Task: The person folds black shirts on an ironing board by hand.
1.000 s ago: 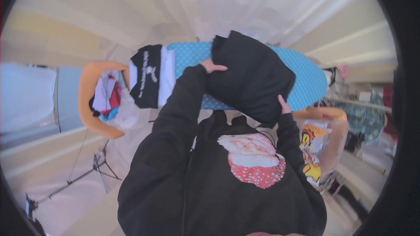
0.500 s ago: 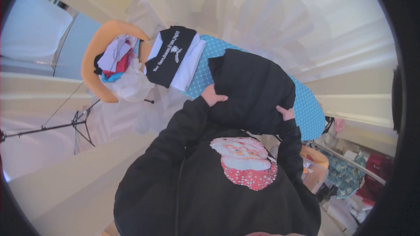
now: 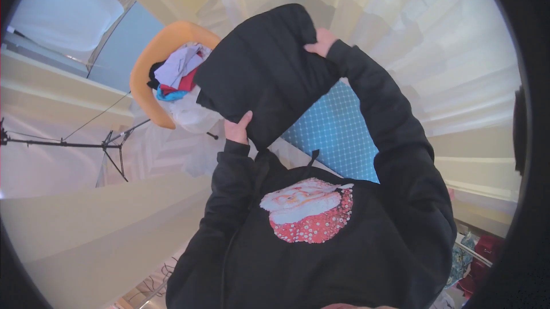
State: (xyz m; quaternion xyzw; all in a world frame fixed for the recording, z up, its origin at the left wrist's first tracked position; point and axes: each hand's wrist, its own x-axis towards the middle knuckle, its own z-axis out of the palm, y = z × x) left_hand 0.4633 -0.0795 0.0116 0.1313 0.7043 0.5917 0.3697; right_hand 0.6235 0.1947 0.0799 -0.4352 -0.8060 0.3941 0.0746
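A thick black garment (image 3: 266, 68), folded into a rough rectangle, is held between both my hands; its exact kind cannot be told. My left hand (image 3: 236, 129) grips its near edge, thumb on top. At the far right corner, my right hand (image 3: 322, 43) pinches the cloth. Beneath it lies the ironing board (image 3: 335, 131), with a blue cover in a white lattice pattern. The garment hides the board's left end and the folded clothes seen there before.
An orange chair (image 3: 150, 68) at the left bears a pile of crumpled clothes (image 3: 179, 68). A black tripod stand (image 3: 112, 145) is on the floor further left. Pale curtains (image 3: 458, 68) hang behind the board. Clothes on a rail (image 3: 481, 254) show at the lower right.
Both hands have carried the folded black garment leftward along the board and turned it. It now covers the folded clothes at the board's left end. The view has shifted slightly.
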